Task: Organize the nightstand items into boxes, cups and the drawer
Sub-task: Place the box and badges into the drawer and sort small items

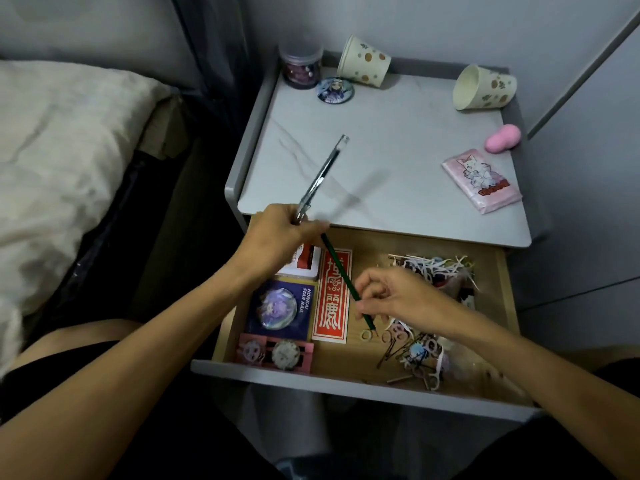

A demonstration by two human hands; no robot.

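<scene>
Fingertips of the right hand pinched a thin green pencil over the open wood-lined drawer; the left hand gripped a clear plastic pen. Farther back, a tipped spotted paper cup likely needed righting first.

Both bare forearms reach forward, converging. Left hand is higher, fingers curled round the bottom end of a clear pen that angles up and away. Right hand is lower, knuckles up, fingertips pinching a green pencil near its tip.
</scene>
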